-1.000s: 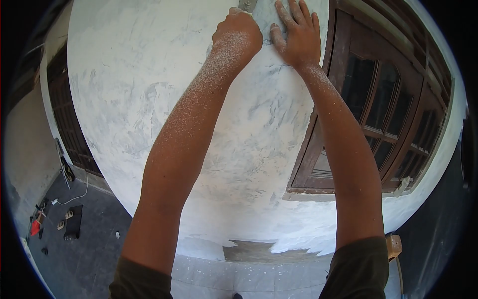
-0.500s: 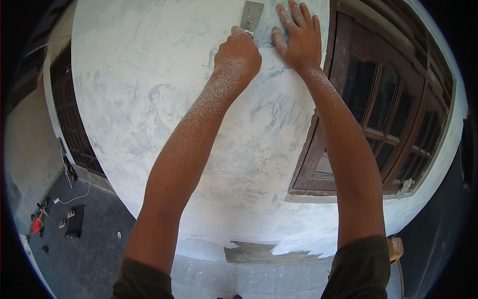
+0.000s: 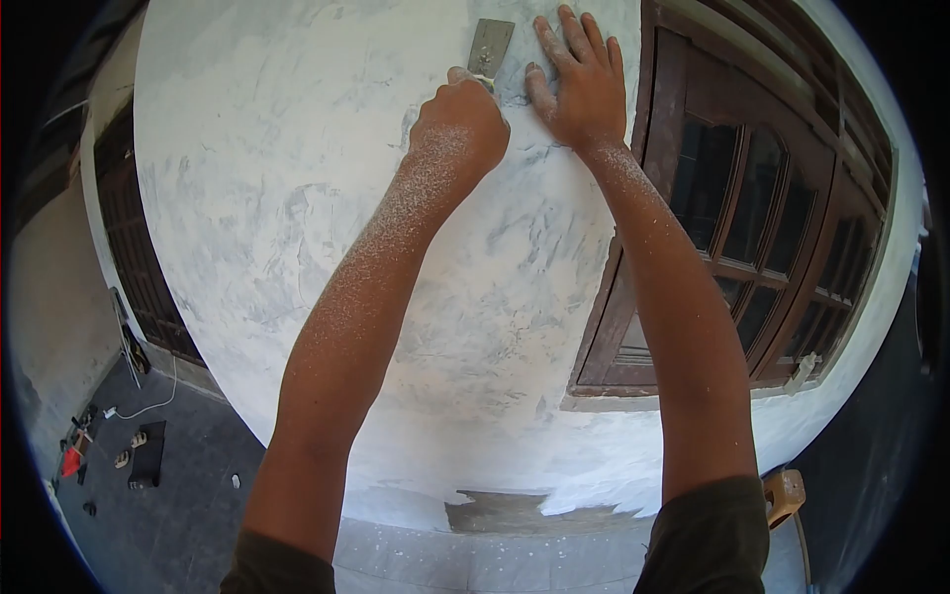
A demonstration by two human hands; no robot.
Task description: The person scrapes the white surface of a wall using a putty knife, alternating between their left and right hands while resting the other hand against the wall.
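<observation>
My left hand (image 3: 458, 124) is closed round the handle of a putty knife (image 3: 491, 48), whose flat grey blade points up against the white, patchy wall (image 3: 257, 178). White dust covers the back of this hand and the forearm. Just to its right, my right hand (image 3: 584, 87) lies on the wall with its fingers spread and dusty fingertips. It holds nothing. Grey streaks mark the wall around both hands.
A brown wooden window (image 3: 648, 129) with glass panes is close to the right of my right hand. A dark door (image 3: 139, 238) stands far left. Sandals (image 3: 123, 458), a red item (image 3: 71, 461) and a white cable (image 3: 148, 407) are on the dark floor.
The putty knife and my left hand have moved slightly down the wall. The whole view has shifted a little, with my right hand still flat and spread.
</observation>
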